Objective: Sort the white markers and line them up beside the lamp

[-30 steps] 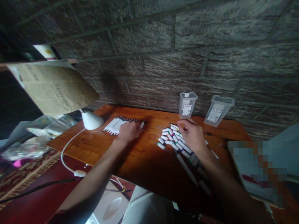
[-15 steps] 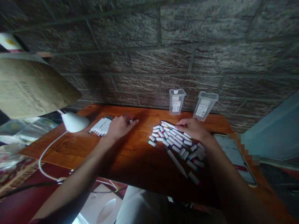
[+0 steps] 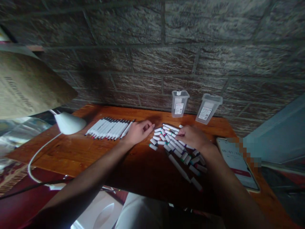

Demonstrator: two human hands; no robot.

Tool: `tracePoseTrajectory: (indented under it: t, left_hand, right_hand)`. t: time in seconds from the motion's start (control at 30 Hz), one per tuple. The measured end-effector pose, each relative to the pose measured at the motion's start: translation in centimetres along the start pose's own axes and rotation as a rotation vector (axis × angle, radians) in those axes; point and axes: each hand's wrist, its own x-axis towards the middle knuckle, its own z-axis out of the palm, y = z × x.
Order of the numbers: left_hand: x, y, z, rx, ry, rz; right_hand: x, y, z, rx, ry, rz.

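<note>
My left hand [image 3: 140,131] rests on the wooden table [image 3: 140,165] at the right end of a row of white markers [image 3: 108,128]. Its fingers curl loosely, the thumb stands apart, and nothing shows between them. My right hand [image 3: 192,137] reaches over a loose heap of short white marker caps [image 3: 173,147] with coloured ends, longer pieces lying among them. Its thumb and fingertips are pinched together at the heap's upper right side; what they hold is hidden. One white marker [image 3: 179,168] lies slanted at the near side of the heap.
Two clear plastic boxes [image 3: 180,103] with labels stand at the back against the brick wall [image 3: 147,60]. A phone [image 3: 238,163] lies at the right. On the left are a white lamp base [image 3: 69,123], a brown paper shade [image 3: 30,86] and a white cable [image 3: 34,152].
My left hand has moved right, away from the row, uncovering more markers lined up there. My right hand has shifted slightly left and down over the heap. The view has turned a little.
</note>
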Motion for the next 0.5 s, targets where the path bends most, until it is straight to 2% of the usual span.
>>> tracePoseTrajectory:
  t: [0.1,0.2,0.37,0.5]
  left_hand:
    - [0.0,0.5,-0.3,-0.05,-0.004,-0.037]
    - [0.1,0.9,-0.5,-0.076,-0.025,-0.061]
    - [0.0,0.9,-0.7,-0.115,-0.015,-0.102]
    - [-0.1,1.0,-0.7,-0.133,-0.006,-0.107]
  right_hand:
    - [0.0,-0.2,0.2,-0.02,0.015,0.011]
    - [0.0,0.1,0.2,0.05,0.029,-0.026]
    - [-0.1,2.3,-0.6,0.169,0.147,-0.007]
    - [-0.1,3.3,-0.6,0.177,0.062,0.026]
